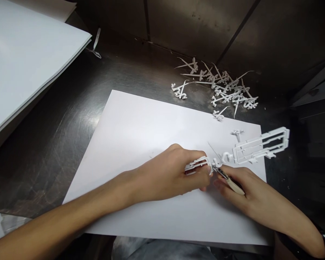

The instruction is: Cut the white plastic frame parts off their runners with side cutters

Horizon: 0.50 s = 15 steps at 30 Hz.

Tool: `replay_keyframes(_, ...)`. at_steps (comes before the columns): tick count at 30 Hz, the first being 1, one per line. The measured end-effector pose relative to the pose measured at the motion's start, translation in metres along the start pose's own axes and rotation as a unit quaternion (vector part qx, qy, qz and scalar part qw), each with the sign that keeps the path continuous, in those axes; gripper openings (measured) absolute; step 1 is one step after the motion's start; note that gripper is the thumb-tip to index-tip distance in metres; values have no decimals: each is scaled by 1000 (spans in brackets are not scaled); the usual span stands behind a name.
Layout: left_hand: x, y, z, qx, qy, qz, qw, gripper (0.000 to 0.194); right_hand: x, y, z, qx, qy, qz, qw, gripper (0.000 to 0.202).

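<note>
My left hand pinches one end of a white moulded plastic part, whose slotted frame shows between thumb and fingers. A curved runner joins this end to a second slotted frame that juts out to the right. In my right hand is a pair of side cutters with cream handles. Their metal jaws meet the runner right beside my left fingertips; whether they are closed through it I cannot tell. Both hands are above a large white sheet. Some of the right fingers are hidden.
Beyond the sheet lies a heap of white plastic runner scraps, with one scrap at the sheet's edge. A stack of white sheets occupies the left of the metal table. A small white-handled tool lies behind it.
</note>
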<state>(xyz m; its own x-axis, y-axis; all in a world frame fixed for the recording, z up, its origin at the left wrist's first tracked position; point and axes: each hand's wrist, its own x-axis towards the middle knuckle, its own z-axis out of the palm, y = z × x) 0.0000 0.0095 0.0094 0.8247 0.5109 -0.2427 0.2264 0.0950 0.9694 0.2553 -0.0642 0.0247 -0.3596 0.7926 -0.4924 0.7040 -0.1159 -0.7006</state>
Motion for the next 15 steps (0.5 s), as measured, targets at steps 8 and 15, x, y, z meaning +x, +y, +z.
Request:
replay_keyframes(8,-1,3,0,-26,-1,-37,999,19,3,4,1,-22,11,-5,1000,31)
replay_keyframes(15,1,-2,-2,-29,-1,-4,1000,18,3,3,3,-15,19,1,1000,35)
